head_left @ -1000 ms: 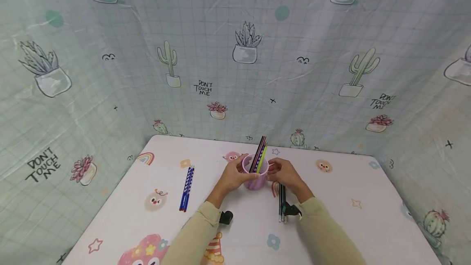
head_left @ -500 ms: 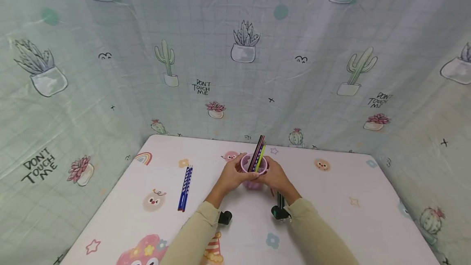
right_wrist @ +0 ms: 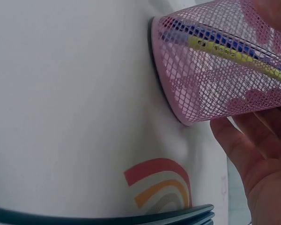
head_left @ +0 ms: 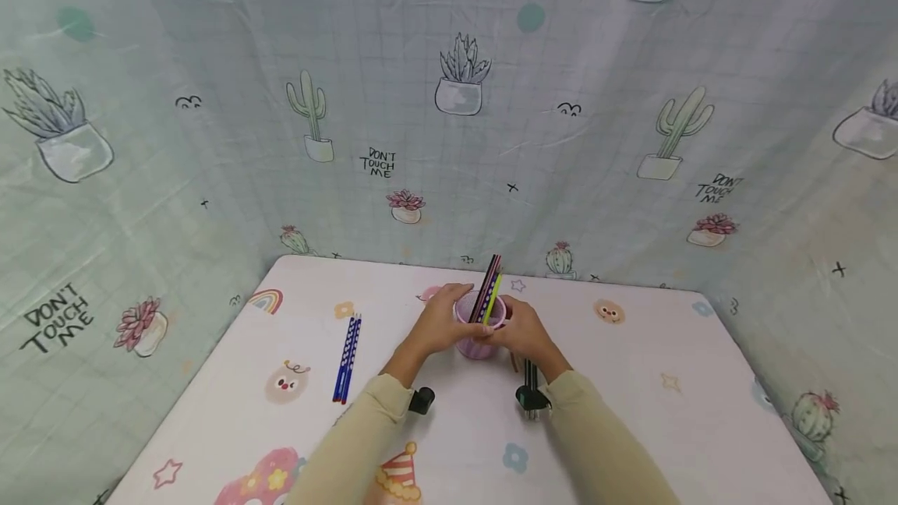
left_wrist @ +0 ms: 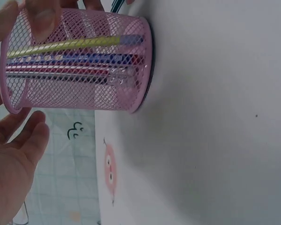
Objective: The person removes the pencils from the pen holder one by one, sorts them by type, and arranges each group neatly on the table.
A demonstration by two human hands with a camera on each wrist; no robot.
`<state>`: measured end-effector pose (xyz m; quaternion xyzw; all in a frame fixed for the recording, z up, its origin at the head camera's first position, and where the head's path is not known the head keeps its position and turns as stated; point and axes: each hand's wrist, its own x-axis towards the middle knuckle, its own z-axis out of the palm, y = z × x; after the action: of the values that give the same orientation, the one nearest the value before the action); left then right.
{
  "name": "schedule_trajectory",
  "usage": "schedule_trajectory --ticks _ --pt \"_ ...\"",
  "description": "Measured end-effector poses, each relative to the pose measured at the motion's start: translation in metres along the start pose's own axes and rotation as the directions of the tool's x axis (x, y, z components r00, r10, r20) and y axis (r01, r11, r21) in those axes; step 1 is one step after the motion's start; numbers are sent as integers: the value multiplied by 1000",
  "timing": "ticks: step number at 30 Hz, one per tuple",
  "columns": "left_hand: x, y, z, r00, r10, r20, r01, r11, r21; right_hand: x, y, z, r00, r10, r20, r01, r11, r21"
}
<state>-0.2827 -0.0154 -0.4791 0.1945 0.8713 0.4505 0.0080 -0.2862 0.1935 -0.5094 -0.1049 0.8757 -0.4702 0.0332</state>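
Note:
In the head view, a pink mesh pencil cup (head_left: 471, 349) stands upright between both hands, with several pencils inside, one of them a yellow pencil (head_left: 494, 296). My left hand (head_left: 436, 323) holds the cup from the left, thumb across its near side and fingers round the left rim. From the right, my right hand (head_left: 528, 335) holds it too, its thumb meeting the left thumb in front. The left wrist view shows a yellow pencil (left_wrist: 65, 46), a blue one and darker ones through the mesh (left_wrist: 84, 98). Whether the cup's base (right_wrist: 166, 77) touches the table cannot be told.
Blue patterned pencils (head_left: 347, 358) lie on the left of the white printed table (head_left: 617, 427). Dark green pencils (head_left: 531, 374) lie under the right wrist, partly hidden by its black camera (head_left: 532, 398). A cactus-print curtain (head_left: 491, 139) hangs behind and along both sides.
My right hand has moved left from beside the cup to grip its right side, thumb now across the front. The left hand keeps its hold. The head view has shifted slightly.

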Motion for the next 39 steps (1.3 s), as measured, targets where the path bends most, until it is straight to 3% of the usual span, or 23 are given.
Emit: schedule_trajectory --ticks 7,11,15,19,24,26,29,33,39 --pt "3 9 -7 998 51 22 -52 998 40 1 -2 -1 1000 -17 -3 17 1000 0" --pt "8 18 -1 995 53 -85 -48 997 62 0 -4 1 1000 -3 5 3 1000 4" --pt "13 29 14 976 10 -216 23 988 150 0 -6 2 1000 14 -2 -14 1000 7" --pt "17 40 28 962 -43 -271 125 948 291 1 -7 3 1000 24 -4 -24 1000 -4" --pt "22 47 39 949 -70 -308 212 864 456 1 -8 6 999 46 -2 -46 999 -7" --pt "24 49 41 944 -90 -317 244 838 488 1 -8 7 999 52 -5 -52 999 -16" --pt "27 51 42 939 -123 -322 279 821 499 1 -9 7 999 51 -9 -51 998 -22" --pt "30 52 42 937 -149 -317 291 836 466 1 -10 5 999 35 -4 -35 999 -24" --pt "30 52 42 956 -133 -260 250 833 493 1 -8 3 999 29 -15 -29 999 -30"
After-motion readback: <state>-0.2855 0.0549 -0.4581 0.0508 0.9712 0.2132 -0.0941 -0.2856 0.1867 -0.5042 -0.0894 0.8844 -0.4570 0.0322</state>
